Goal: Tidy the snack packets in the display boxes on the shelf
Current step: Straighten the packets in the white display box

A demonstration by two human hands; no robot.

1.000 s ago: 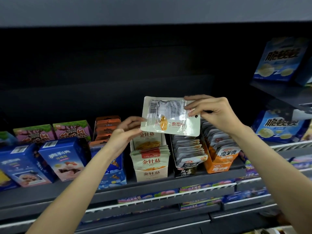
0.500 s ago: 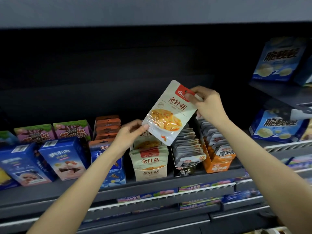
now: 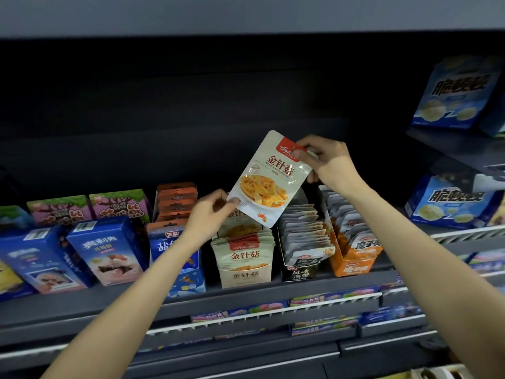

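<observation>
Both hands hold a cream mushroom packet (image 3: 269, 179) tilted above its cream display box (image 3: 246, 272): right hand (image 3: 328, 162) pinches its corner at 1 o'clock, left hand (image 3: 210, 214) its corner at 7 o'clock.

left hand (image 3: 210, 214) hides front of blue box (image 3: 177, 258); far-left boxes (image 3: 11, 269) cut by edge, blurred.

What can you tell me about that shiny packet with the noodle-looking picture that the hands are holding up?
The glossy cream plastic snack packet is flat, with a red top band, a hang hole, brown Chinese lettering and a picture of yellow-orange mushroom strips on a plate. It is held tilted in the air, front facing out, above the cream display box of matching packets. The right hand pinches its top corner; the left hand pinches its bottom corner.
</observation>
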